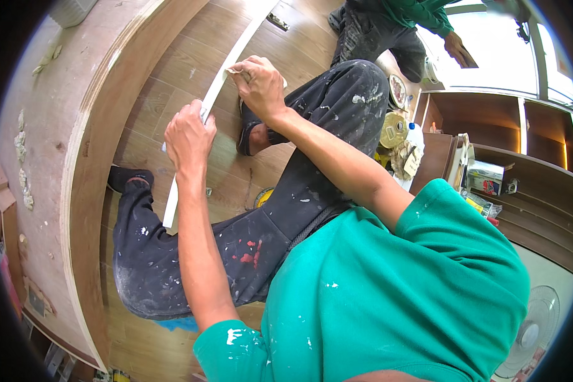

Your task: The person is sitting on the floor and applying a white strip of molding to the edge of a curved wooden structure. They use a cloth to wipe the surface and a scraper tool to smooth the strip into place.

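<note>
My left hand is closed round a long, narrow white strip, which runs diagonally from the top of the view down across my lap. Further up the strip, my right hand is closed on a small pale, folded pad, pinched against or just beside the strip; its exact contact is partly hidden by the fingers. My legs, in paint-spattered dark trousers, are bent beneath the strip.
A wooden panel edges the left side. A co-worker's legs and hand, holding a flat tool, show top right. Containers, wooden shelving and a fan stand right. Wooden flooring lies below me.
</note>
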Motion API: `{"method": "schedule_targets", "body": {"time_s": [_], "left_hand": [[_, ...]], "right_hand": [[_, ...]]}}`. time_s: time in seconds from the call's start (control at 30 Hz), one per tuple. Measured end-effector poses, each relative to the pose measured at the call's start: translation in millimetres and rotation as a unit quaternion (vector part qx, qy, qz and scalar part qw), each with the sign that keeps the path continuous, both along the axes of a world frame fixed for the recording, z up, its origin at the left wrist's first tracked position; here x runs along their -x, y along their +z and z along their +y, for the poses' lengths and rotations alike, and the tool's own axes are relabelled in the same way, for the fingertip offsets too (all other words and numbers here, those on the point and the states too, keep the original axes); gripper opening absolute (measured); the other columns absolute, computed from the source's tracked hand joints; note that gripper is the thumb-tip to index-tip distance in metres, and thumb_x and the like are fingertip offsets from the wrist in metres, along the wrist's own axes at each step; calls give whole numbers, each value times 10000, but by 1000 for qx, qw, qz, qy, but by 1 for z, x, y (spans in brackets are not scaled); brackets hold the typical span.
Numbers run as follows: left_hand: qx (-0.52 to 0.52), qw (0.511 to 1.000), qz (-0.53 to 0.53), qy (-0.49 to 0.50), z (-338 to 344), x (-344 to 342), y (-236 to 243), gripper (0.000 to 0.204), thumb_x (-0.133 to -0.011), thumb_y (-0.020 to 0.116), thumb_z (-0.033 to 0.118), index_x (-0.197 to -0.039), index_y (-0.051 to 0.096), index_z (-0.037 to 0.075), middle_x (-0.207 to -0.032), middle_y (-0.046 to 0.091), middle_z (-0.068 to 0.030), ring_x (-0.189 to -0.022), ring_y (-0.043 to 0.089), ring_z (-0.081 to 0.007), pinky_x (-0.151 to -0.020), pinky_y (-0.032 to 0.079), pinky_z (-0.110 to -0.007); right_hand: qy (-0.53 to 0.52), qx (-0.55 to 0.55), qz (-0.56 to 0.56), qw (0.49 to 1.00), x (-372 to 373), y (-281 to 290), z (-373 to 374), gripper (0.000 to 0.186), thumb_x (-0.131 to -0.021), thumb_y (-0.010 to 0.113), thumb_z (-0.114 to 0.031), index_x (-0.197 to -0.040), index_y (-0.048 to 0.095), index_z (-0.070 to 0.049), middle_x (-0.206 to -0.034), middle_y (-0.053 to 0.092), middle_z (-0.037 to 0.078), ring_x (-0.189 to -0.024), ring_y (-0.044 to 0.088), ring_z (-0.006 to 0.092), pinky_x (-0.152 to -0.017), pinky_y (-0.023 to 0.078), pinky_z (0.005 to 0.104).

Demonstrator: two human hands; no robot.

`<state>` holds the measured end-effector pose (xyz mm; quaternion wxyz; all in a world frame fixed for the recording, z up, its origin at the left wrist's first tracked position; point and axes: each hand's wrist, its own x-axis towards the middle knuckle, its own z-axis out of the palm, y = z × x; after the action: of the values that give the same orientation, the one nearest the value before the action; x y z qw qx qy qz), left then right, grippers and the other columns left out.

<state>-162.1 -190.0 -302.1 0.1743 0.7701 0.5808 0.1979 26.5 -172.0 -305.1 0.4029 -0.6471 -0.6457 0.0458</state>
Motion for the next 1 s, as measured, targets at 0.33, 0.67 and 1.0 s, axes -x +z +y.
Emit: {"method": "schedule_targets", "body": {"time_s": [0.33, 0.67, 1.0], "left_hand": [[11, 1000, -2, 1, 2, 4, -2, 202, -906, 737, 263, -984, 679, 86, -948, 732, -140, -926, 704, -390, -782, 549, -503], [-15, 1000, -5, 10, 2, 0, -2, 177, -887, 741, 216, -906, 661, 60, -904, 728, -162, -883, 709, -376, -803, 556, -480], [120, 993, 0, 7, -19, 36, 24, 242, -878, 763, 219, -995, 666, 31, -980, 725, -202, -966, 703, -409, -850, 544, -507]], "right_hand": [[7, -4, -14, 1000, -19, -10, 23, 111, -838, 738, -80, -876, 830, -129, -895, 765, 108, -829, 715, 286, -750, 586, 402], [89, 22, -24, 996, -23, -5, 31, 139, -918, 747, -137, -1009, 838, -87, -951, 782, 152, -824, 757, 285, -720, 592, 373], [117, 131, -71, 982, -10, 27, 22, 193, -915, 758, -228, -1066, 833, -136, -1001, 749, 121, -937, 719, 330, -832, 583, 428]]}}
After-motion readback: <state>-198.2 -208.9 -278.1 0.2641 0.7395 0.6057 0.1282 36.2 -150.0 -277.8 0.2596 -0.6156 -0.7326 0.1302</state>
